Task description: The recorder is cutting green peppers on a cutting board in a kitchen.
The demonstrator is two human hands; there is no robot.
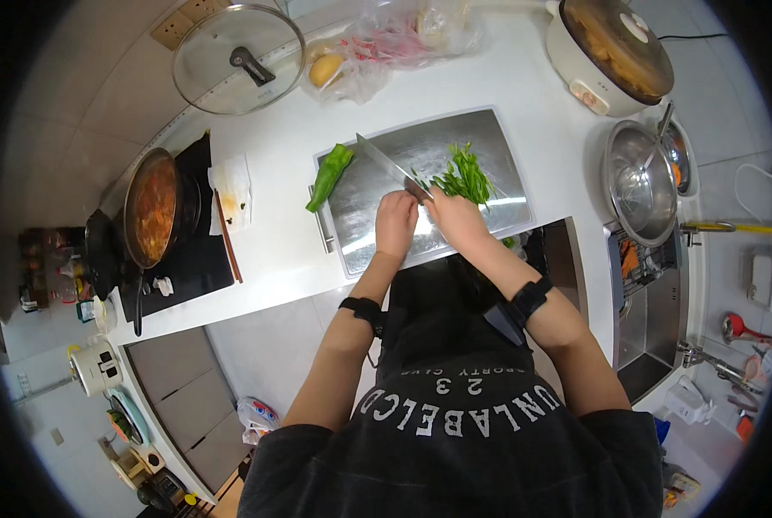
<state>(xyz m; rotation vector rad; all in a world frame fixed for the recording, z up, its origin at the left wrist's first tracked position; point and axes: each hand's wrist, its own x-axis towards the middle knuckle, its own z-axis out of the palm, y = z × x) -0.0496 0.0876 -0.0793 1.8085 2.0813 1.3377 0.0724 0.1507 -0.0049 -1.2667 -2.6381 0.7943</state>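
A kitchen knife (pixel 386 162) lies in the grip of my right hand (pixel 454 217), its blade pointing away to the upper left above the steel cutting board (pixel 386 233). Close beside the blade's handle end is my left hand (pixel 397 219), fingers curled down towards the board; whether it holds anything is hidden. Cut green pepper strips (pixel 467 178) are piled just beyond my right hand, with small pieces near the blade. A whole green pepper (pixel 329 178) rests across the board's left edge.
Left of the board are chopsticks (pixel 227 236), a stained paper towel (pixel 230 194) and a pan of red food (pixel 154 217) on the black cooktop. A glass lid (pixel 238 59), plastic bags (pixel 412 32) and an electric pot (pixel 609 55) stand behind. Steel bowls (pixel 638 184) are near the sink (pixel 648 324).
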